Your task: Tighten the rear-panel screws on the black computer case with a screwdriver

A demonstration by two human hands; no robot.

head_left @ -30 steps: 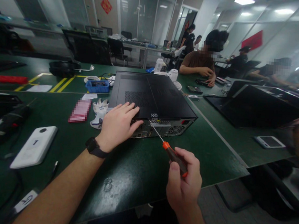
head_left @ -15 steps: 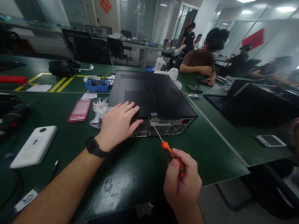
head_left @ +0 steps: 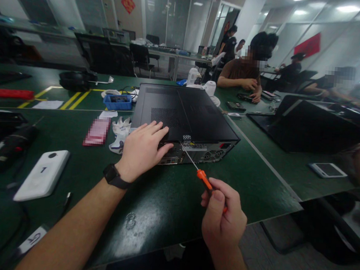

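A black computer case (head_left: 197,113) lies flat on the green table (head_left: 168,200), its rear panel with a fan grille facing me. My left hand (head_left: 144,149), with a black watch on the wrist, rests palm down on the case's near left edge, fingers spread. In my right hand (head_left: 225,213) is an orange and black screwdriver (head_left: 204,179), gripped by its handle. Its thin shaft points up and left to the top edge of the rear panel, beside a small checkered label. The contact at the tip is too small to make out.
Left of the case are a white glove (head_left: 120,132), a blue tray (head_left: 118,101) and a pink object (head_left: 97,132). A white device (head_left: 42,175) lies nearer left. A phone (head_left: 327,170) and an open laptop stand right; a person sits across.
My right hand has shifted slightly right and turned around the screwdriver handle, with the fingers placed differently. My left hand stays on the case.
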